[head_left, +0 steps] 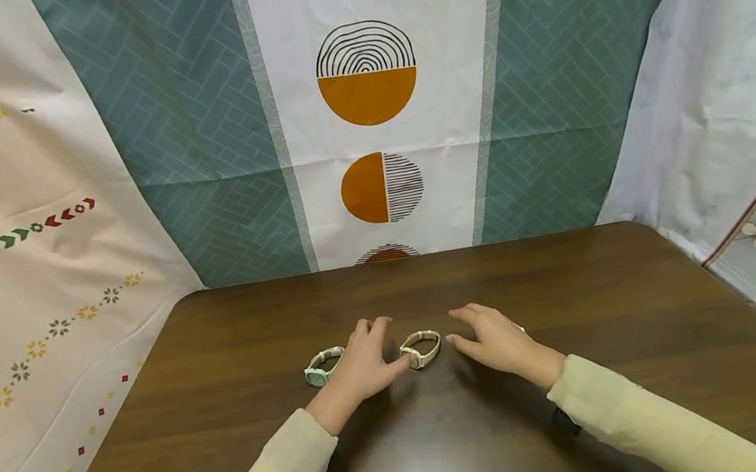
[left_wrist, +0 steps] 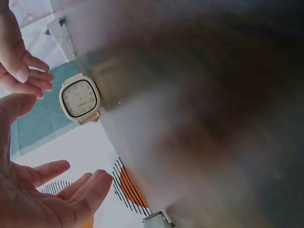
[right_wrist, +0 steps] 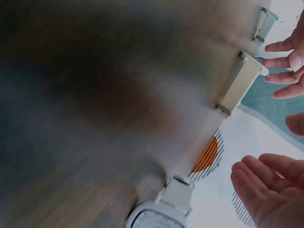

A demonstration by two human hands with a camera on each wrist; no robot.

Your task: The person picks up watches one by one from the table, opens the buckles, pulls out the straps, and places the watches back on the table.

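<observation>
Three wristwatches stand on the brown table, their straps closed into loops. A cream watch with a squarish face is in the middle, between the hands. My left hand hovers beside it, fingers loosely bent and thumb close to its face, holding nothing. Partly behind that hand, to the left, is a mint-green watch. My right hand hovers right of the cream watch, fingers relaxed and nothing in them. It hides most of a white watch, which shows at the bottom of the right wrist view.
The dark wooden table has rounded far corners. A teal and white patterned cloth hangs behind it, with more cloths at the left and right sides. A dark band shows under the right sleeve.
</observation>
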